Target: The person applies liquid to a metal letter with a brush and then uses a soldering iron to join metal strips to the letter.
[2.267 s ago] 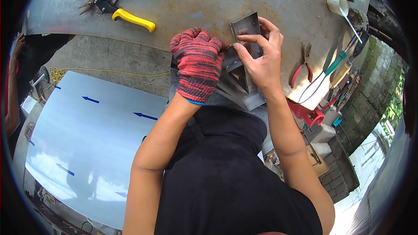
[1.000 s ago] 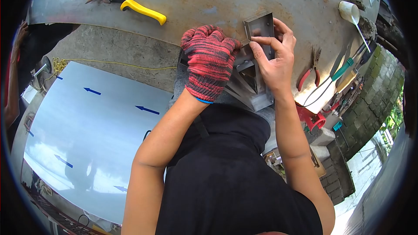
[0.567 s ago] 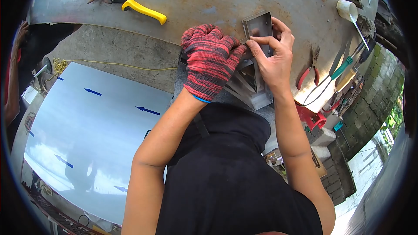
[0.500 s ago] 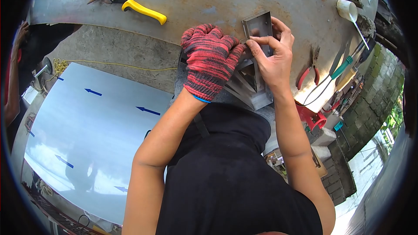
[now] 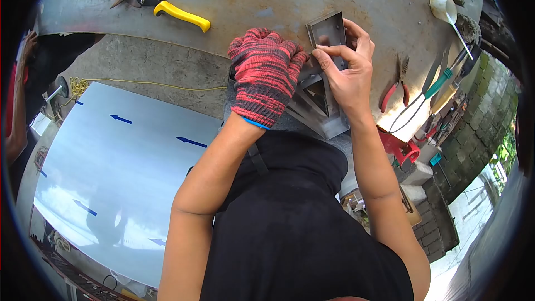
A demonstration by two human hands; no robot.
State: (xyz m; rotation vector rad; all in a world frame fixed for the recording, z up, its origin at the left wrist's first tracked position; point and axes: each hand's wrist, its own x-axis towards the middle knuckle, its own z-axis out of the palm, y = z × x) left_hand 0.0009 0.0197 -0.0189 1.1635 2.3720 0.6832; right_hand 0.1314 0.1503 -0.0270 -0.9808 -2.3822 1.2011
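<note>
My right hand (image 5: 352, 72) is bare and grips the edge of a folded sheet-metal frame (image 5: 330, 127), thumb on the near side and fingers around the far side. The frame has thin upright walls, with a squarish opening at the top and a triangular one lower down. It rests over my lap against the table edge. My left hand (image 5: 264, 75) wears a red and black knitted glove. Its fingers are curled closed just left of the frame, their tips close to the wall by my right thumb. Whatever they may hold is hidden.
Yellow-handled tin snips (image 5: 161, 1) lie on the metal table (image 5: 239, 5). Red-handled pliers (image 5: 397, 86), a green-handled tool (image 5: 438, 83) and a white cup (image 5: 443, 8) are at right. A large sheet with blue arrows (image 5: 128, 161) lies left. Another person's arm (image 5: 19, 100) shows far left.
My gloved left hand has drawn slightly left, away from the frame wall. My right hand keeps its grip, and the view has shifted a little.
</note>
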